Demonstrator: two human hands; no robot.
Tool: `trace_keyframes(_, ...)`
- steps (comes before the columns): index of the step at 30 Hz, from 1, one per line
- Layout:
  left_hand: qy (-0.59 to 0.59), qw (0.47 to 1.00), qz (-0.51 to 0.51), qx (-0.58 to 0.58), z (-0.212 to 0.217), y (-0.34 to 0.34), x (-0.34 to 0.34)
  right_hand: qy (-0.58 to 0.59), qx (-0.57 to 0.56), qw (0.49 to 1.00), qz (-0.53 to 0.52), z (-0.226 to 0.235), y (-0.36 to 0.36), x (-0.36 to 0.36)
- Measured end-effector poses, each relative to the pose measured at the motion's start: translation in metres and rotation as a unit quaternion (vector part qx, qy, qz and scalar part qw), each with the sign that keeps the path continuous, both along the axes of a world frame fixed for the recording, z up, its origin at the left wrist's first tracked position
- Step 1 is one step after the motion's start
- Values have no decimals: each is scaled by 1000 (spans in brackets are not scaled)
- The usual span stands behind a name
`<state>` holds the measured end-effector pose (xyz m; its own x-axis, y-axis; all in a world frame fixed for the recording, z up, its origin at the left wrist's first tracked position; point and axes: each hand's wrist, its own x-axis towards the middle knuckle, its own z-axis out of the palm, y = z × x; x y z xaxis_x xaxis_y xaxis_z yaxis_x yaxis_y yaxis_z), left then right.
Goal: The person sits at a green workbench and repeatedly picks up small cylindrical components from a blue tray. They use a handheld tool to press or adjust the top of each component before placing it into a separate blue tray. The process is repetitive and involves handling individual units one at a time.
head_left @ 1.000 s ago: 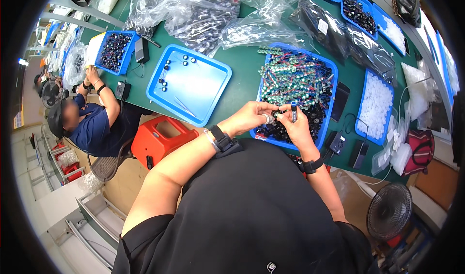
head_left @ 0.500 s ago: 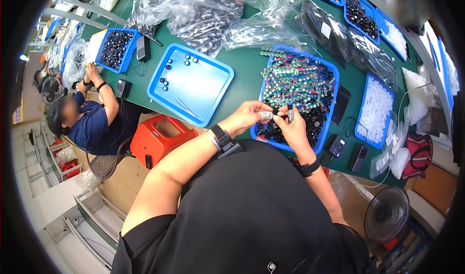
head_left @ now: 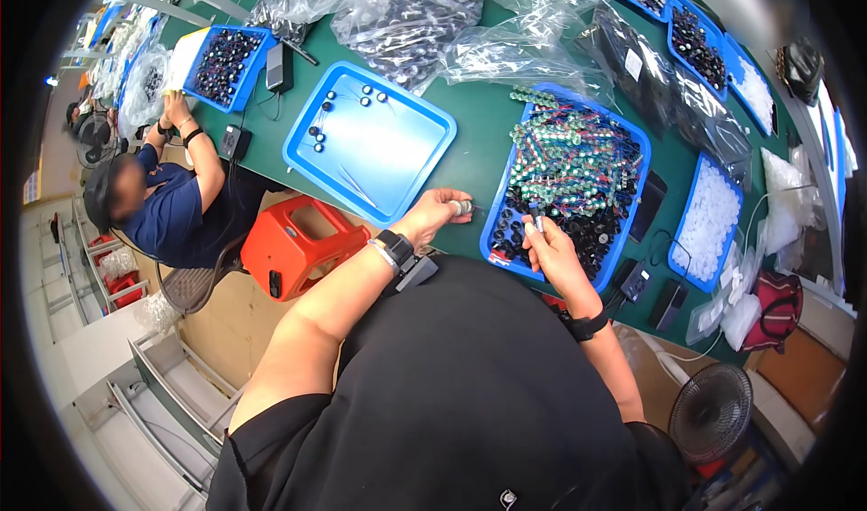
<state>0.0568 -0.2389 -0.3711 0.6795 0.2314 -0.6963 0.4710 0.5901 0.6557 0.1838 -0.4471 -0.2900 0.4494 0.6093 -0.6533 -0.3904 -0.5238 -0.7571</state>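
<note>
My left hand [head_left: 435, 218] is closed over the green table, between two blue trays. Its fingers pinch a small greyish-white roundish piece [head_left: 462, 209] whose kind I cannot make out. Over the near part of the right blue tray [head_left: 495, 249], my right hand [head_left: 555, 251] grips a slim dark pen-like tool [head_left: 535, 213], held upright. That tray holds green-and-red beaded strips [head_left: 569, 154] and, nearer me, loose black round parts [head_left: 585, 240]. In the left blue tray [head_left: 397, 141] lie several black round parts [head_left: 318, 134] with thin wire leads.
Clear plastic bags [head_left: 406, 23] of parts cover the far side. A blue tray of white pieces [head_left: 706, 218] stands at right, near small black boxes [head_left: 634, 281]. A red stool [head_left: 302, 245] and a seated co-worker [head_left: 167, 204] are at left; a fan [head_left: 712, 412] is lower right.
My hands have moved apart. The left has drawn leftward off the right tray with the greyish-white piece; the right has lowered slightly with the pen-like tool. The whole view has shifted a little.
</note>
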Motion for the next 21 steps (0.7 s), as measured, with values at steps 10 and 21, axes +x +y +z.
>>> trace_keyframes(10,33,972,67,224,25,18,3,-233,-42,970,51,-13,-20,-13)
trace_keyframes(21,94,751,5,654,1,131,-13,-403,-68,848,-338,-64,-91,64)
